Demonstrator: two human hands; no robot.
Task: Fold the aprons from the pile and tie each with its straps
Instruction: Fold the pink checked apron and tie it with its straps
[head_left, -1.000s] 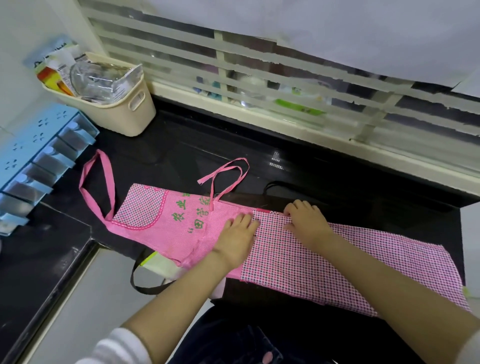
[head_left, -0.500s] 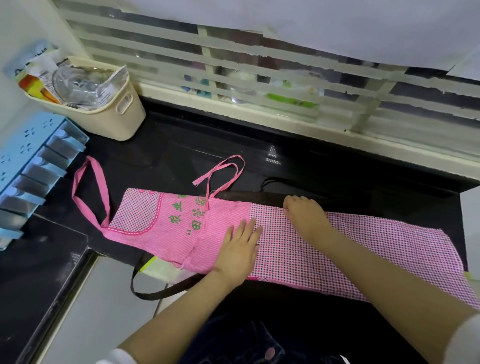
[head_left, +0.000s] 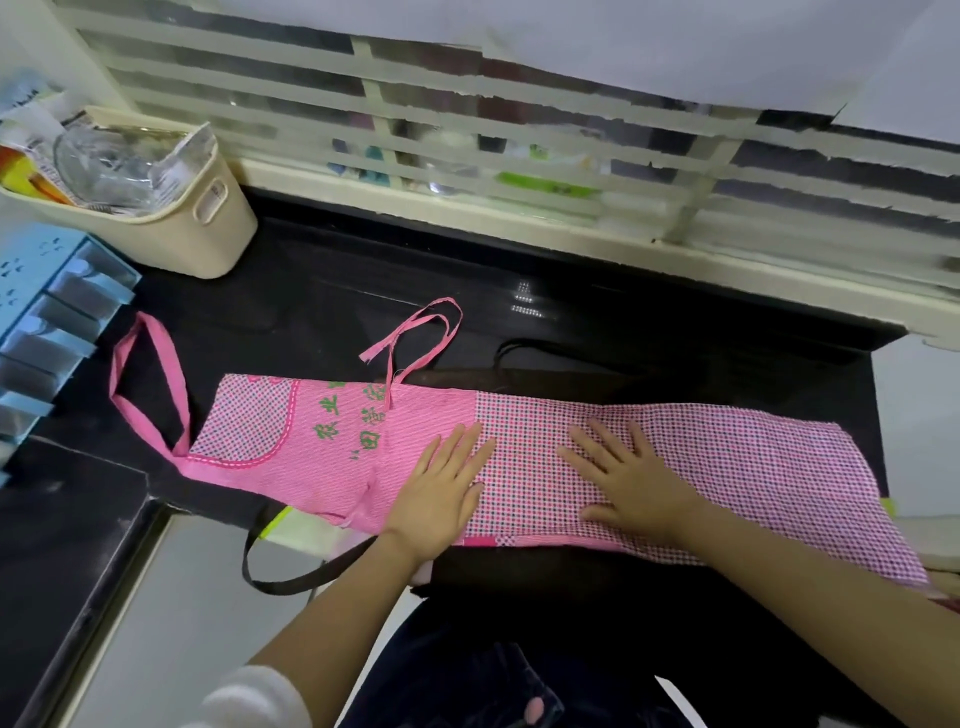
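Head view is showing both hands pressing flat with fingers spread, gripping nothing: the left hand (head_left: 441, 493) and the right hand (head_left: 628, 478) on the pink apron (head_left: 753, 457), which is lying folded lengthwise on the black counter (head_left: 311, 312). The right hand has been sliding back from the far edge, so the fold is being smoothed. Beyond, the straps (head_left: 415, 338) are trailing untied. Farthest, the cream basket (head_left: 208, 234) is holding seemingly a glass bowl (head_left: 98, 161) and packets.
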